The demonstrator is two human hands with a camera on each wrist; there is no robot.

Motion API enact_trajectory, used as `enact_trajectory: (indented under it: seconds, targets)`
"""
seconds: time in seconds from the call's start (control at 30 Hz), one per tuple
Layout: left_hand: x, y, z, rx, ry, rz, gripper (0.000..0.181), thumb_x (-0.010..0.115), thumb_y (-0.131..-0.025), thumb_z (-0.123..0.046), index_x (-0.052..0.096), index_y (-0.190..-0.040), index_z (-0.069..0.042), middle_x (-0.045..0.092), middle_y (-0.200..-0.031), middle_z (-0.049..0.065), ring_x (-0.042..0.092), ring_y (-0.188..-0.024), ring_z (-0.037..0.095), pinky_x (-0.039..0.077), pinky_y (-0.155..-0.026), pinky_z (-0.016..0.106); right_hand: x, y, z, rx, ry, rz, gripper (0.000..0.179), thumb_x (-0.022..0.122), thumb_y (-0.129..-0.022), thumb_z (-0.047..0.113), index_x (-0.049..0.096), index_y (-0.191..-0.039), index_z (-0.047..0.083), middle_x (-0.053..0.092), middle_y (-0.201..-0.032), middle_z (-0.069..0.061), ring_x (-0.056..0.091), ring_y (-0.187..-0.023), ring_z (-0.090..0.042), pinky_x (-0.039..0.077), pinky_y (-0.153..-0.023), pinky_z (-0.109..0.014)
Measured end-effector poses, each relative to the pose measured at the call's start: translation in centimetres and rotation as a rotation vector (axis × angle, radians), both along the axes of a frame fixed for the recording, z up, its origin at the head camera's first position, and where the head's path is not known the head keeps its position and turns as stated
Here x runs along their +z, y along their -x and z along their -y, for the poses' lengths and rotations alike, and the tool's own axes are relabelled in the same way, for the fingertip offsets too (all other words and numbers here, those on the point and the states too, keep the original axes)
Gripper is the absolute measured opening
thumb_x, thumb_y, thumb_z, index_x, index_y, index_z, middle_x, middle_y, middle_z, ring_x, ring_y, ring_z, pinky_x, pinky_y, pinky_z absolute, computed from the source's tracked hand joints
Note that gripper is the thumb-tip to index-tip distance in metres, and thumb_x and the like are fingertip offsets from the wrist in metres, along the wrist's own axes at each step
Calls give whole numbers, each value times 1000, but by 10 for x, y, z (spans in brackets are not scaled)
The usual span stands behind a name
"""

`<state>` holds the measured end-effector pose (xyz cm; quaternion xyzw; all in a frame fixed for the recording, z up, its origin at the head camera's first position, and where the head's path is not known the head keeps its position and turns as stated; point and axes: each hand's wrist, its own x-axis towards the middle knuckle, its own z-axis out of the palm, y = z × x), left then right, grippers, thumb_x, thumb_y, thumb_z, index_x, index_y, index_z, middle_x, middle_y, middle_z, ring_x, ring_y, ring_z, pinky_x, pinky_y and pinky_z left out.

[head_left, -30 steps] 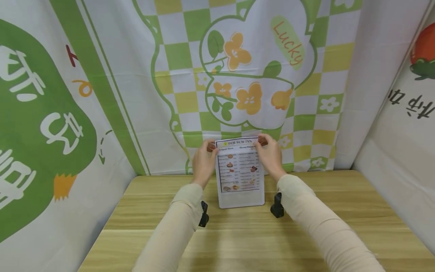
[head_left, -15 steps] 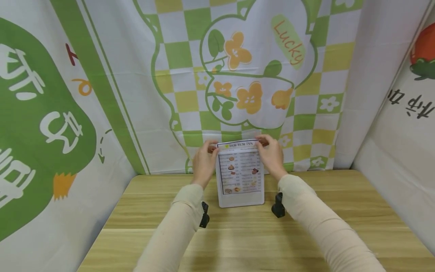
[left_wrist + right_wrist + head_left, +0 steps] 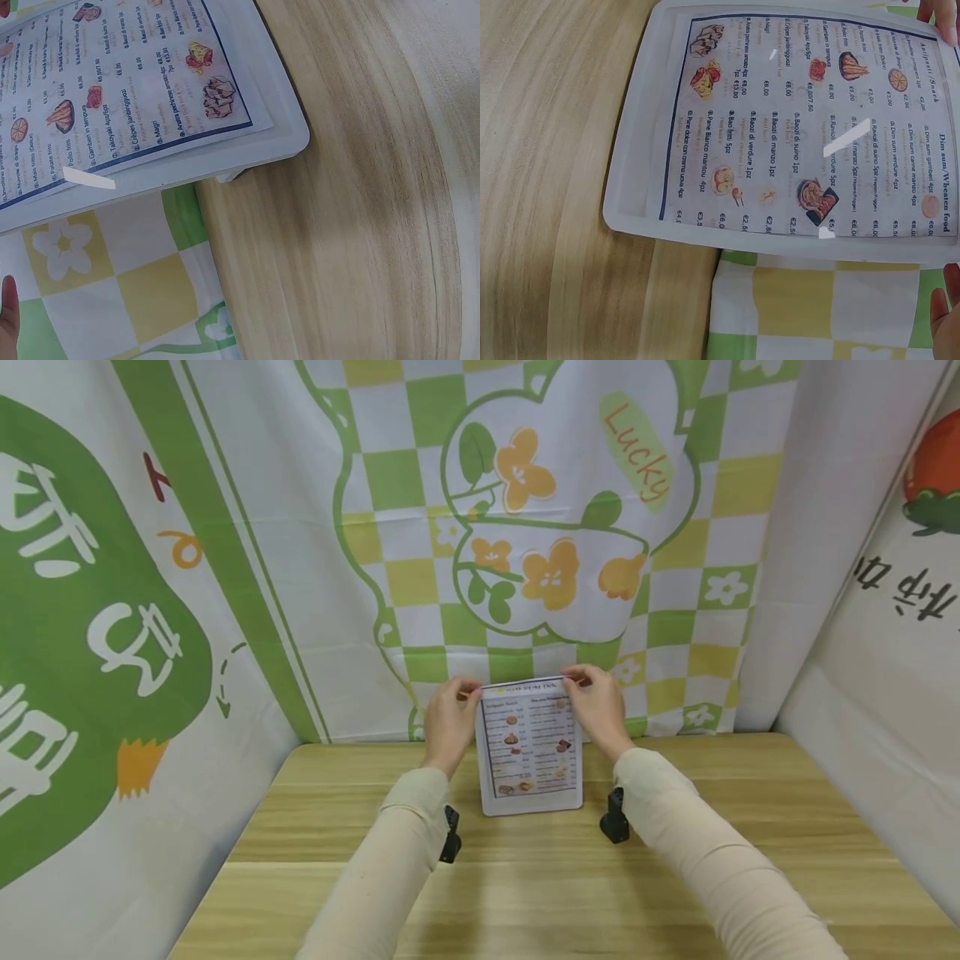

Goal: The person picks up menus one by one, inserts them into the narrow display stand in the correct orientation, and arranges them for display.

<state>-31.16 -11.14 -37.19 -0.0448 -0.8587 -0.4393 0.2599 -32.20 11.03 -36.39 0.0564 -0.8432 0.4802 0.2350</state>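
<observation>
A printed menu sheet headed "DIM SUM INN" (image 3: 528,743) sits in a clear-fronted white display stand (image 3: 532,806), which stands upright on the table. My left hand (image 3: 452,722) pinches the upper left corner, thumb in front. At the upper right corner my right hand (image 3: 597,706) does the same. The left wrist view shows the menu's lower edge inside the stand's white border (image 3: 289,142), with a small foot beneath. Glare streaks lie over the print in the right wrist view, where a narrow strip separates the sheet (image 3: 780,135) from the stand's bottom edge (image 3: 634,120).
The wooden table (image 3: 525,893) reaches back to a green, yellow and white checked cloth (image 3: 397,481) close behind the stand. Printed cloth walls rise at left (image 3: 247,568) and right (image 3: 885,693). A black wrist camera (image 3: 615,817) hangs beneath each cuff.
The menu sheet has slid down within the stand, its bottom edge now nearer the stand's base. Both hands have dropped slightly with it, while the stand stays in place.
</observation>
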Motion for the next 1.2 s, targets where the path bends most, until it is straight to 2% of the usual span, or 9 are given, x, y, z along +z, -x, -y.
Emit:
enact_trajectory:
  seconds: [0.23,0.6,0.77,0.97,1.03,1.17,1.2]
  targets:
    - [-3,-1,2,8,18,0,13,68,-95,-18,72,-105,-11,70,-104,4,63,-95,21,49,-83,38,-6,-2,-1,-10,-17,19,17,66,-96,16,72,-108,6,66,-110,-12,57,-102,-27,46,-86,-42]
    - [-8,-4,4,6,26,-15,15,67,-95,-17,73,-107,-10,70,-104,4,64,-95,21,51,-83,37,-9,-4,-3,-10,0,-11,17,65,-95,12,74,-107,3,68,-109,-15,60,-96,-29,47,-81,-40]
    - [-9,-5,8,-10,23,-18,21,68,-95,-19,72,-113,-8,70,-108,5,65,-97,23,52,-81,38,-8,-5,-2,-4,23,-5,20,64,-96,13,73,-111,2,69,-109,-16,60,-96,-29,47,-81,-40]
    - [-6,-8,15,-36,16,-31,27,66,-97,-18,68,-122,-10,66,-121,5,63,-100,23,51,-84,40,-4,-5,-5,12,72,6,27,62,-98,15,68,-120,2,68,-116,-15,60,-104,-30,48,-84,-41]
    - [-5,-11,17,-45,14,-28,28,65,-97,-18,67,-124,-11,65,-122,4,62,-101,21,52,-81,37,-3,-6,-7,22,83,8,28,61,-99,15,67,-123,1,67,-118,-15,60,-106,-30,49,-84,-40]
    - [-2,-16,20,-64,-1,-17,30,63,-98,-19,65,-127,-13,62,-125,2,60,-105,21,57,-64,32,-3,-8,-14,34,110,12,29,59,-100,14,65,-125,2,66,-121,-15,59,-108,-29,49,-82,-36]
    - [-2,-17,21,-66,0,-19,30,64,-98,-18,65,-128,-13,62,-126,2,60,-106,23,57,-65,33,-3,-9,-16,36,115,14,29,59,-100,14,65,-126,2,66,-122,-15,59,-109,-29,49,-82,-35]
